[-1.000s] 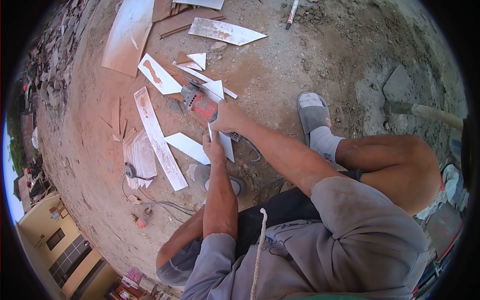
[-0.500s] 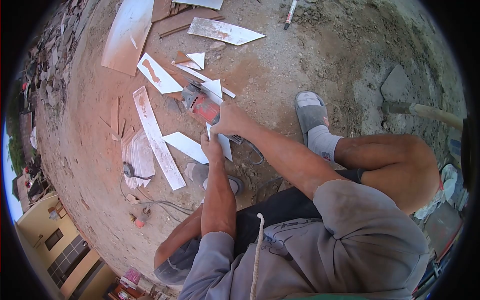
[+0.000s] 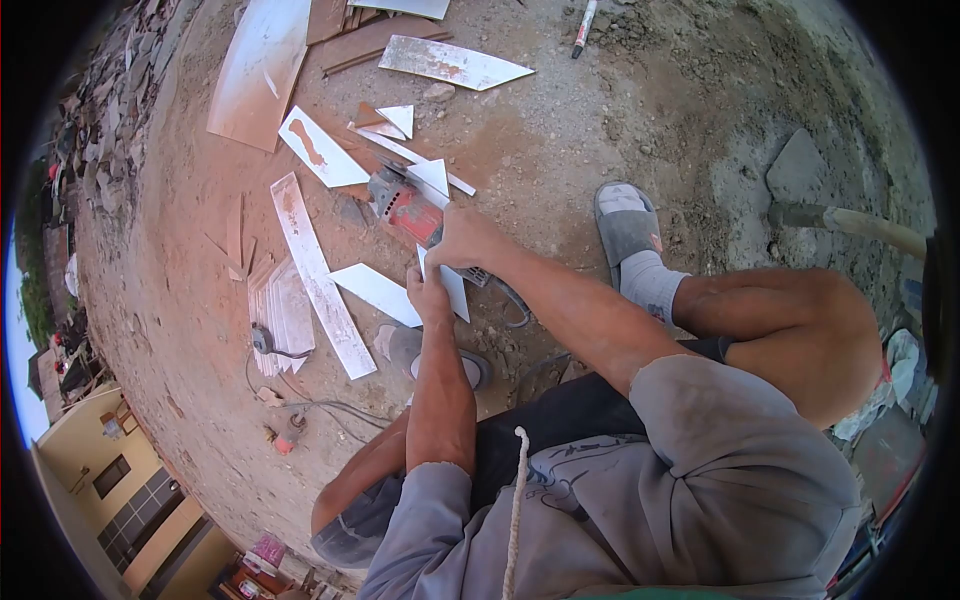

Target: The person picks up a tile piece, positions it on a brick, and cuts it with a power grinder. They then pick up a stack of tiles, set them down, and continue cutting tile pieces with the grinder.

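Observation:
My right hand (image 3: 465, 240) is wrapped round the body of a red and grey angle grinder (image 3: 412, 212). The grinder's head points away from me, over a narrow white tile piece (image 3: 456, 292) that runs beneath it. Just below, my left hand (image 3: 430, 294) grips the near end of that tile piece, close to my right hand. A white triangular tip (image 3: 432, 176) shows beside the grinder's disc. To the left lies a slanted white tile offcut (image 3: 378, 292), near my left foot. The disc's contact with the tile is hard to make out.
A long tile strip (image 3: 318, 275) and stacked tile pieces (image 3: 280, 312) lie left. A second small red tool (image 3: 287, 437) with cables rests nearer me. Further off are a large tile (image 3: 262, 80), a cut tile (image 3: 450, 64) and a marker (image 3: 584, 28). A shovel handle (image 3: 870, 228) lies right.
The whole view has shifted slightly, so things appear a little further right. Both hands keep their grips, with the grinder in nearly the same place over the tile.

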Motion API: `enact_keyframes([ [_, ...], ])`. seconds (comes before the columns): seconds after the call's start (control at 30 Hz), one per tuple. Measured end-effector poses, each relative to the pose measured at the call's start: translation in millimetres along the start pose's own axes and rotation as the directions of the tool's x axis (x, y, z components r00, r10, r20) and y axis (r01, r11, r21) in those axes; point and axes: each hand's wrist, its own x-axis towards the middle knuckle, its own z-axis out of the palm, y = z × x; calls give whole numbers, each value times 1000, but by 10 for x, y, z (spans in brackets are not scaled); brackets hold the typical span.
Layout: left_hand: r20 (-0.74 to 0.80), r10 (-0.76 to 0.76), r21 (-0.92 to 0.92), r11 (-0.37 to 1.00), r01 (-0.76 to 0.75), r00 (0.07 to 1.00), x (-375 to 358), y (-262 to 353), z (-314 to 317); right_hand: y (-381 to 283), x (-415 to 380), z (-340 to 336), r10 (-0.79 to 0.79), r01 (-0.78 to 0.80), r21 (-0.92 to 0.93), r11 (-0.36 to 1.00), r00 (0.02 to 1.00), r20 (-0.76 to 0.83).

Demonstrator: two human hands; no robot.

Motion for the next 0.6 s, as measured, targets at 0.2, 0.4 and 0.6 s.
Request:
enact_keyframes([
  [0.2, -1, -54, -29, 998, 54, 999, -12, 40, -1, 35, -90, -10, -4, 4, -2, 1000, 1000, 0],
  [0.4, 4, -45, -40, 998, 45, 999, -10, 60, 22, 43, -173, -33, -3, 3, 49, 999, 1000, -11],
  [0.6, 5, -39, 0, 999, 39, 999, 33, -24, -11, 72, -175, -5, -5, 7, 50, 999, 1000, -29],
])
